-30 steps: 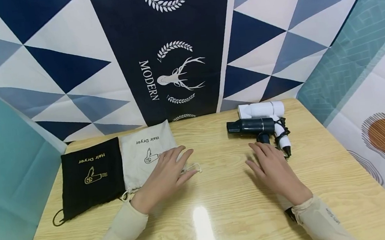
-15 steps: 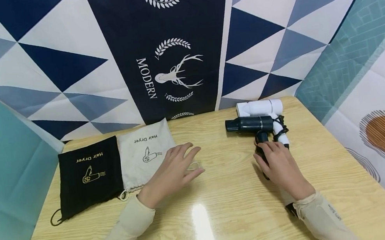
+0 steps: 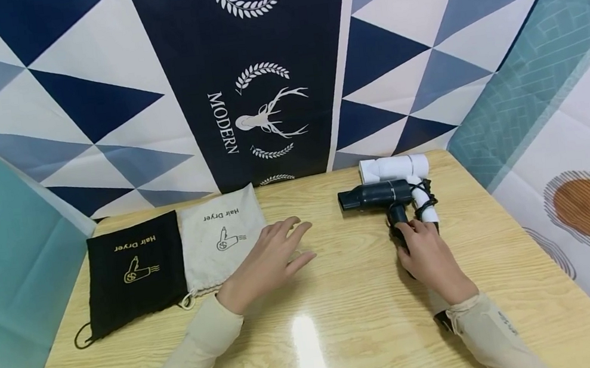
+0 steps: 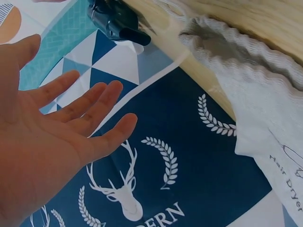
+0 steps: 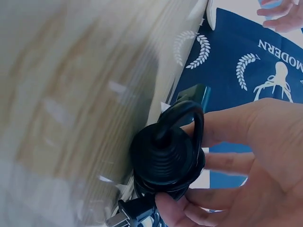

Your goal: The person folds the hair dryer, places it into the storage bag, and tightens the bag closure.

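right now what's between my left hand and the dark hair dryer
In the head view, only bare wooden tabletop shows between your left hand and the dark hair dryer.

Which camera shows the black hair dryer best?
The head view: the black hair dryer shows nozzle, barrel and upper handle. Left wrist view has nozzle and cropped barrel; right wrist, mainly handle end and cord.

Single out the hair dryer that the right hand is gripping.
The dark hair dryer: the right hand grips its handle. The white hair dryer differs in colour and lies behind it, nearer the patterned backdrop.
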`<state>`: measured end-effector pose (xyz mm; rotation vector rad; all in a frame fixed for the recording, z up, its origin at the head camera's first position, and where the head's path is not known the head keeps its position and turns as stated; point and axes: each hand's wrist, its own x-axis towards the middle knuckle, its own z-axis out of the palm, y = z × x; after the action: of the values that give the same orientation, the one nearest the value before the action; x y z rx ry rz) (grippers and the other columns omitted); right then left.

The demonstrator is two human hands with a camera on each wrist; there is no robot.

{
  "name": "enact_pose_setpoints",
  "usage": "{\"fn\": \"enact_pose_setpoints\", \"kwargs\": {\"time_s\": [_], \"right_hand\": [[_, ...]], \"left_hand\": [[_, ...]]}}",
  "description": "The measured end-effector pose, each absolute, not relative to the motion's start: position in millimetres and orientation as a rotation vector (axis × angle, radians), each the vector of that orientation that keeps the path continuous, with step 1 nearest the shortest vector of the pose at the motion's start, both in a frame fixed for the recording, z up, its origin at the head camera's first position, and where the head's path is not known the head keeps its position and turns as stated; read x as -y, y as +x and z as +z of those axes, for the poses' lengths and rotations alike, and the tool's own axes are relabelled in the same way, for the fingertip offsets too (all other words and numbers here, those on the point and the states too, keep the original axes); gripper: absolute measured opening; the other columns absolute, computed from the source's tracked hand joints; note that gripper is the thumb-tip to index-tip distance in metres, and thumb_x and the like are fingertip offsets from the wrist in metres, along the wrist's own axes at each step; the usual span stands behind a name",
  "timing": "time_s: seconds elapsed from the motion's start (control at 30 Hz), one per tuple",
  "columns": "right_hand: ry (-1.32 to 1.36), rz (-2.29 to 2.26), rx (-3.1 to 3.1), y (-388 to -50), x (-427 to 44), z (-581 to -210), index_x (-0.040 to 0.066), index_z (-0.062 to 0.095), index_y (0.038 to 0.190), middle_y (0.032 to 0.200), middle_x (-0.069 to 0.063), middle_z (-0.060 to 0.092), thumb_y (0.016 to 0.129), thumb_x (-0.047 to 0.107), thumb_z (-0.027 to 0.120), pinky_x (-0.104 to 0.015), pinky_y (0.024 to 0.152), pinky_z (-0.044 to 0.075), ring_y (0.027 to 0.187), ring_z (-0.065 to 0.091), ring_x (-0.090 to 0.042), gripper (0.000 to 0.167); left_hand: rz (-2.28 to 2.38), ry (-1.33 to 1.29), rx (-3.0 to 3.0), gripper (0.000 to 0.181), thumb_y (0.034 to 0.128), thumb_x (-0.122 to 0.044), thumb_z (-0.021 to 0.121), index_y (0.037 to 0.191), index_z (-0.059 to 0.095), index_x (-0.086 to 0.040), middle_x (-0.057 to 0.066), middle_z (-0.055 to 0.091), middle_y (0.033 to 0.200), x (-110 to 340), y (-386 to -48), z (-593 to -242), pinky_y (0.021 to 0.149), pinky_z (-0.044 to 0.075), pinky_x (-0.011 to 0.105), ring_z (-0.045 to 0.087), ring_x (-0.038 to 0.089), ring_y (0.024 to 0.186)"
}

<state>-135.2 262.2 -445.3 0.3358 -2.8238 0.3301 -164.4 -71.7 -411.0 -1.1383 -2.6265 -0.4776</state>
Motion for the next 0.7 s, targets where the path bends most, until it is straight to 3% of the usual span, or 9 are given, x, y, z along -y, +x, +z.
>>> {"fn": "enact_pose_setpoints", "kwargs": {"time_s": [0.17, 0.5, 0.7], "right_hand": [[0.364, 0.343, 2.831, -136, -264, -446, -0.006, 0.062, 0.123, 0.114, -0.039, 0.057, 0.084, 0.000, 0.068, -0.062, 0.078, 0.049, 0.103, 0.050, -0.057, 0.039], [0.361, 0.357, 2.842, -134, -266, -447, -0.004, 0.066, 0.123, 0.120, -0.039, 0.056, 0.086, 0.002, 0.067, -0.061, 0.079, 0.050, 0.108, 0.050, -0.055, 0.038], [0.371, 0.354, 2.841, -133, -269, -447, -0.003, 0.066, 0.125, 0.121, -0.038, 0.057, 0.087, 0.003, 0.066, -0.061, 0.081, 0.050, 0.108, 0.051, -0.054, 0.038]], "left_hand": [[-0.504, -1.155, 2.644, 0.052, 0.1006, -0.040, 0.058, 0.143, 0.049, -0.011, 0.016, 0.050, 0.139, 60, -171, -410, 0.105, 0.039, 0.051, 0.051, 0.030, 0.126], [-0.459, -1.233, 2.685, 0.053, 0.1038, -0.047, 0.047, 0.144, 0.048, -0.012, 0.010, 0.051, 0.137, 20, -198, -408, 0.098, 0.046, 0.049, 0.052, 0.027, 0.124], [-0.423, -1.246, 2.734, 0.054, 0.1043, -0.046, 0.047, 0.147, 0.044, -0.013, 0.012, 0.045, 0.145, -6, -212, -403, 0.102, 0.043, 0.052, 0.047, 0.030, 0.130]]}}
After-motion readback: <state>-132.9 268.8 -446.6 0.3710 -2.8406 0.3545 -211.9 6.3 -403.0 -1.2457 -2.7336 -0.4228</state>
